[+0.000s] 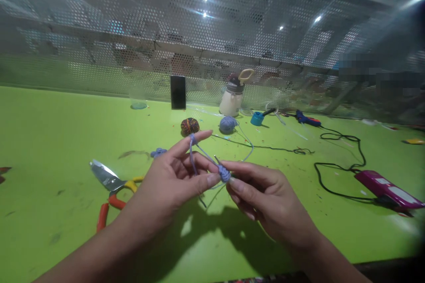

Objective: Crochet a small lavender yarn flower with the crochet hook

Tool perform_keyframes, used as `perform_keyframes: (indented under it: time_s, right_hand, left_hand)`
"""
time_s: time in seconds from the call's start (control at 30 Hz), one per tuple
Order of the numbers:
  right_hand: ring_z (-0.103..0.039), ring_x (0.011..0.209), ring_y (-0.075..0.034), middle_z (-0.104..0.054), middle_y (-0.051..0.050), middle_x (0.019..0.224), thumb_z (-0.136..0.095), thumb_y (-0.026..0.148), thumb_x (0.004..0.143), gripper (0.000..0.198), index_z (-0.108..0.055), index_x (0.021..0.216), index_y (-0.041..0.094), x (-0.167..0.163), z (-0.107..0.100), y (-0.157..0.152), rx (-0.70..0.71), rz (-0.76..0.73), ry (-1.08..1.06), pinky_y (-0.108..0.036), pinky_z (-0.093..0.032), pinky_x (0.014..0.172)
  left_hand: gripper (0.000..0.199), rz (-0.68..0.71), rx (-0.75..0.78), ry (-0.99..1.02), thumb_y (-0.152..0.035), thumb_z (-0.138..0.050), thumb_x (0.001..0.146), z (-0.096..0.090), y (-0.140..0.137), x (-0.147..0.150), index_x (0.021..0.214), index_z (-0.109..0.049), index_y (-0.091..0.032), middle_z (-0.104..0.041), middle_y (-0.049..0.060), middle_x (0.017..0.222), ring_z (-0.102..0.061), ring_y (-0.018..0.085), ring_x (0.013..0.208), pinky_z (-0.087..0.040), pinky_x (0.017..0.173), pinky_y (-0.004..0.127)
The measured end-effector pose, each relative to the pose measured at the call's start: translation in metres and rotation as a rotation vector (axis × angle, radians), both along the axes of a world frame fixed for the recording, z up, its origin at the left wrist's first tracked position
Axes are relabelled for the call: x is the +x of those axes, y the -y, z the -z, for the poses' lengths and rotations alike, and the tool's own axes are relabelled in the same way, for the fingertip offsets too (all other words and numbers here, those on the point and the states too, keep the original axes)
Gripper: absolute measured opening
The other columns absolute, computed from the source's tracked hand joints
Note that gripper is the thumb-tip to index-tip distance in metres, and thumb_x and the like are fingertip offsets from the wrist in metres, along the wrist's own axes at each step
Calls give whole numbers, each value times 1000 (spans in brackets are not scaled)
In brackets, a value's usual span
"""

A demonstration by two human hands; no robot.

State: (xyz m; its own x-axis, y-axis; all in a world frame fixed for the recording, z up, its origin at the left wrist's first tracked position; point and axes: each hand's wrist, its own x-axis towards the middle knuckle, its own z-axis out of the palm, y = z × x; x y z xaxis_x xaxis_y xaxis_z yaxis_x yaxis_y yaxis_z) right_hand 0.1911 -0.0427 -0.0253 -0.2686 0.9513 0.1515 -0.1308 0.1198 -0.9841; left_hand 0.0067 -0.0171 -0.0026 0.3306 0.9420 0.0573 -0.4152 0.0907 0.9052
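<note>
My left hand (181, 172) pinches a small blue crocheted piece (224, 173) between thumb and fingers. Its raised index finger has blue yarn (206, 154) wound round it, running down to the piece. On the piece's other side, my right hand (265, 190) is closed, thumb and index finger pressed against it. A thin metal tip (216, 158), like that of a crochet hook, pokes out above the piece; the rest of it is hidden. Behind the hands sits a ball of blue yarn (227, 124), its strand trailing down on the right.
Scissors (113, 183) with red and yellow handles lie beside my left forearm. At the back stand a multicoloured yarn ball (190, 126), a phone (178, 93), a bottle (231, 99) and a blue pot (257, 118). A purple device (387, 188) with a black cord lies right.
</note>
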Motion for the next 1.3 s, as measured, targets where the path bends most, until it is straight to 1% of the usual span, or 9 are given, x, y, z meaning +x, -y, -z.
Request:
perform_keyframes:
  time_s: [0.3, 0.4, 0.5, 0.67, 0.8, 0.87, 1.0, 1.2, 1.3]
  right_hand:
    - [-37, 46, -3, -50, 5, 60, -69, 23, 88, 28, -73, 114, 31, -4, -4, 3, -67, -16, -174, -16, -24, 41]
    - [-35, 46, -3, -50, 5, 61, -68, 21, 88, 26, -74, 112, 30, -2, -5, 4, -56, 45, -190, -17, -22, 41]
    - [-35, 48, -4, -49, 4, 61, -66, 21, 89, 27, -73, 114, 30, -1, -5, 5, -17, 42, -128, -19, -23, 42]
    - [-33, 49, -5, -46, 5, 59, -66, 20, 90, 28, -72, 115, 29, 0, -5, 3, 27, 38, -66, -20, -23, 43]
    - [-35, 46, -5, -48, 5, 60, -67, 23, 89, 30, -71, 118, 28, 3, -3, -1, -20, 8, -75, -20, -22, 41]
    - [-36, 46, -5, -49, 5, 61, -68, 23, 89, 30, -70, 119, 28, 4, -2, -2, -43, 1, -78, -20, -22, 41]
    - [-38, 47, -5, -50, 4, 62, -69, 25, 88, 30, -71, 117, 27, 1, -3, -3, -49, 4, -38, -20, -24, 42]
    - [-38, 46, -4, -54, 4, 61, -70, 21, 85, 29, -73, 113, 25, -5, -12, -7, -128, -37, -93, -19, -23, 41]
    - [-37, 45, -4, -54, 4, 60, -70, 19, 84, 28, -74, 111, 25, -9, -16, -9, -170, -53, -137, -18, -21, 40]
  left_hand:
    - [67, 166, 18, -3, -9, -78, 75, -3, 1, -6, 133, -51, -29, -69, -2, 77, -62, 11, 74, -49, 74, 23]
    - [62, 125, 71, -41, -11, -75, 78, -1, -1, -7, 133, -53, -30, -66, -3, 71, -57, 9, 67, -45, 67, 20]
    - [60, 86, 87, -118, -12, -74, 79, 0, -3, -6, 132, -56, -32, -68, -1, 82, -58, 12, 78, -45, 72, 22]
    - [41, 11, 29, -188, -14, -73, 74, -7, -1, -5, 112, -72, -29, -68, 0, 91, -58, 16, 88, -42, 78, 25]
    - [30, -60, 38, -229, -19, -73, 74, -12, 2, -4, 103, -77, -25, -70, 4, 99, -58, 21, 98, -41, 83, 30]
    - [26, -82, 50, -241, -22, -75, 74, -12, 2, -3, 99, -78, -24, -71, 4, 97, -59, 21, 96, -41, 84, 31]
    - [28, -61, 31, -205, -24, -80, 73, -6, -2, -1, 101, -76, -24, -70, 1, 82, -61, 16, 82, -44, 82, 30]
    - [34, 56, -78, -102, -16, -79, 74, -4, -6, -6, 107, -72, -23, -71, 0, 82, -62, 12, 80, -45, 79, 25]
    - [43, 88, -127, -17, -13, -79, 73, -5, -7, -6, 113, -67, -22, -71, 1, 81, -64, 13, 77, -46, 75, 25]
